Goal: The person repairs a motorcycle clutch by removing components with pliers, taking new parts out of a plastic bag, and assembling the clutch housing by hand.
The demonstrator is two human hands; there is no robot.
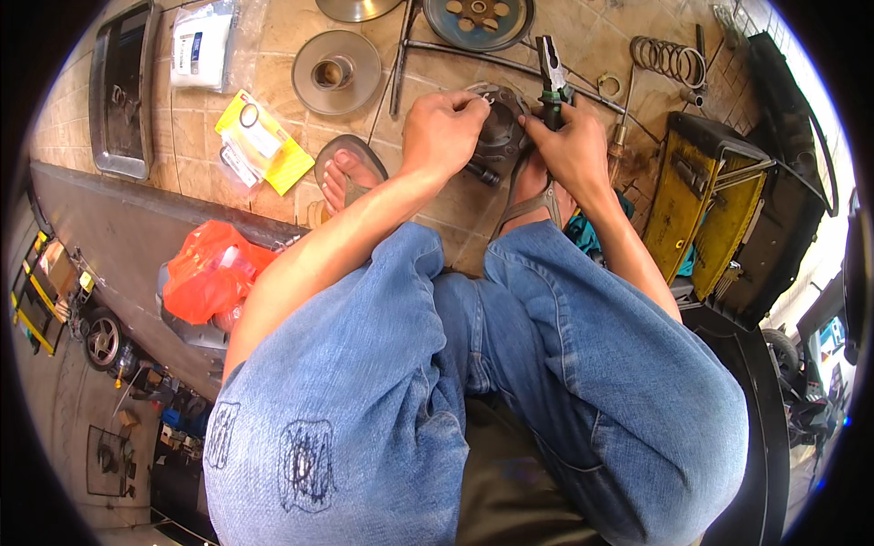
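Note:
My left hand [444, 133] is closed in a pinch at the left edge of a dark, round metal part [499, 136] on the floor between my feet. A tiny pale thing shows at its fingertips, too small to name. In my right hand [575, 150] are pliers [550, 75] with dark green handles, their jaws pointing away from me. That thumb reaches to the right edge of the dark part. Below the part lies a short black cylindrical piece [482, 173], partly under my hand's side of the view.
Beyond my hands lie a grooved metal disc [337, 73], a blue-rimmed wheel-like plate [478, 18], metal bars and a coil spring [667, 59]. A yellow packet [264, 141] and a black tray [123, 89] are left. A yellow-and-black toolbox [696, 196] stands open at right.

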